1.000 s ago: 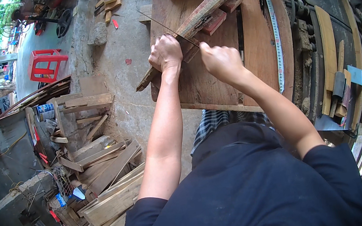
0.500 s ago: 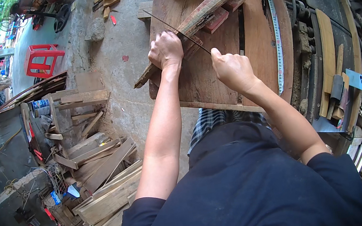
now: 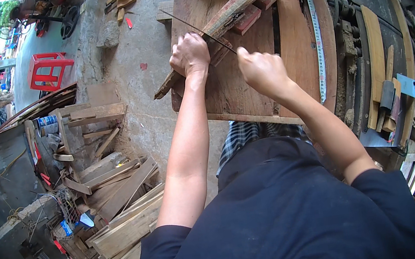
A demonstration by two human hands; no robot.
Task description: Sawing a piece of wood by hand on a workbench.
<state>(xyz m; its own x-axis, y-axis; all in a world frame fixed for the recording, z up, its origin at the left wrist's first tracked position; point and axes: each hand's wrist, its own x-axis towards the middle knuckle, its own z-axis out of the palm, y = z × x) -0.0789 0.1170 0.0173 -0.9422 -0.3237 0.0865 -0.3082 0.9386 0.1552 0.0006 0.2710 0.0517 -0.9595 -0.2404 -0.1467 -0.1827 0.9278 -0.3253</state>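
A long rough, weathered wooden beam (image 3: 252, 0) lies slantwise across the wooden worktable (image 3: 248, 80), its lower-left end jutting past the table edge. My left hand (image 3: 190, 54) is closed over the beam near that end and presses it down. In my right hand (image 3: 263, 70) is a hand saw (image 3: 179, 21), seen as a thin dark blade nearly edge-on. The blade crosses the beam just right of my left hand. My fist hides the saw's handle, and how deep the blade sits cannot be made out. Reddish blocks (image 3: 247, 20) lie under the beam.
A measuring tape (image 3: 317, 32) runs along the table's right side. Beyond it are machine parts, wood strips (image 3: 374, 51) and a light-blue phone (image 3: 408, 86). Stacked boards (image 3: 131, 226) fill the lower left. A red plastic stool (image 3: 50, 71) stands at the upper left.
My right hand has shifted a little up and to the left, sliding the saw blade away along its length. My left hand stays in place on the beam.
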